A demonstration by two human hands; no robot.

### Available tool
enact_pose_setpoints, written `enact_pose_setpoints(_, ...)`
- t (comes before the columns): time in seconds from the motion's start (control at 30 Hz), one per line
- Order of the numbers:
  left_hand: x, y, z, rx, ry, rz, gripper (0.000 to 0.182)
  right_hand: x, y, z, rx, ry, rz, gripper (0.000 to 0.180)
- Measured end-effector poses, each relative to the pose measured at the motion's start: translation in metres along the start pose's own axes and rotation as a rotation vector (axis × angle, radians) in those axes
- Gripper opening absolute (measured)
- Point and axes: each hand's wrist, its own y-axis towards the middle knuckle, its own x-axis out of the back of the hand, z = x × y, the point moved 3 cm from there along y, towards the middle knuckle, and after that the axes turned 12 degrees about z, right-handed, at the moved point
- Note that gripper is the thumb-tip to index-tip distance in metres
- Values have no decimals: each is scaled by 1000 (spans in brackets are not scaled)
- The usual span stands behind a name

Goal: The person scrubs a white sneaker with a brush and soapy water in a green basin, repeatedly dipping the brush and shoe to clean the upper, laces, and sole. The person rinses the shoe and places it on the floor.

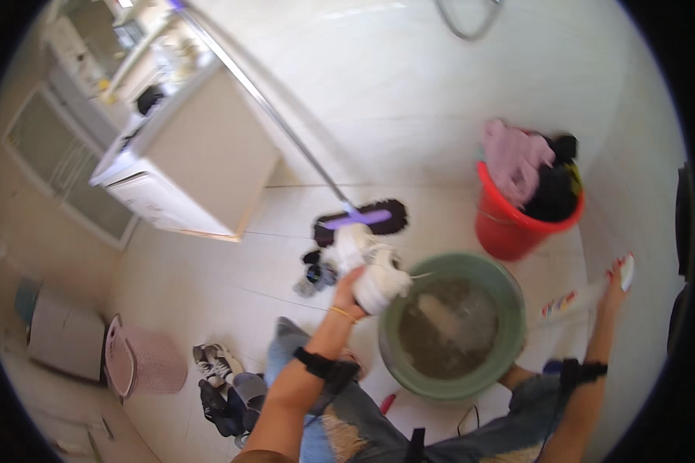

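My left hand (349,294) grips a white shoe (382,280) near the left rim of a green plastic basin (512,307). A second white shoe (352,246) shows just beyond it; whether my hand holds that one too is unclear. Murky, foamy water (440,356) fills the basin's lower part, and a pale elongated thing (437,312) lies in it, too blurred to name. Off to the right, near the wall, my right hand (615,286) holds a small white object (628,272) with red at its edge. A printed plastic packet (559,305) is beside the basin.
A red bucket (501,231) heaped with clothes (518,159) stands behind the basin. A purple flat mop (359,219) leans past a cabinet (208,144). Small dark and grey items (315,275), sneakers (217,362), slippers (249,390) and a pink basket (150,362) are leftward.
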Motion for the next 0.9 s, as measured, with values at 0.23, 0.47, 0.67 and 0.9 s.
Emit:
enact_pose_setpoints(0.23,6,7,0,36,307,-92,46,15,-14,-140,114,-700,-178,57)
enact_pose_setpoints(0.47,-20,13,5,42,281,-139,43,-3,-61,-161,-66,-587,-247,55)
enact_pose_setpoints(0.67,-31,14,8,87,277,-162,45,-12,-91,-158,-3,-557,-179,55)
enact_pose_setpoints(0.9,-41,11,12,94,222,-47,45,9,-117,-152,-390,-487,-437,81)
